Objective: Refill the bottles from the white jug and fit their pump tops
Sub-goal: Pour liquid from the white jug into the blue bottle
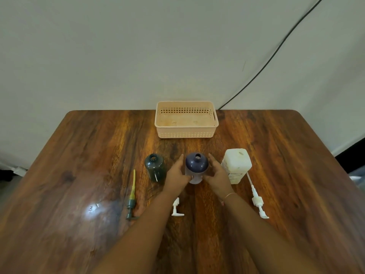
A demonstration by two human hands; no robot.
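A navy bottle (pixel 196 162) with an open neck stands upright at the middle of the wooden table (pixel 79 155). My left hand (pixel 177 173) and my right hand (pixel 216 174) press against its two sides, thumbs at its pale lower part. To its left stands a dark green bottle (pixel 154 167), also open. The white jug (pixel 237 165) stands just right of my right hand, uncapped. Three pump tops lie flat nearer me: a green one with a yellowish tube (pixel 132 197), a small white one (pixel 177 210) partly behind my left forearm, and a long-tubed white one (pixel 256 201).
A peach perforated basket (pixel 186 133) sits at the table's far edge against the wall, with nothing in it. A black cable (pixel 276 50) runs down the wall to the basket's right. Bare wood stretches left and right of the row of objects.
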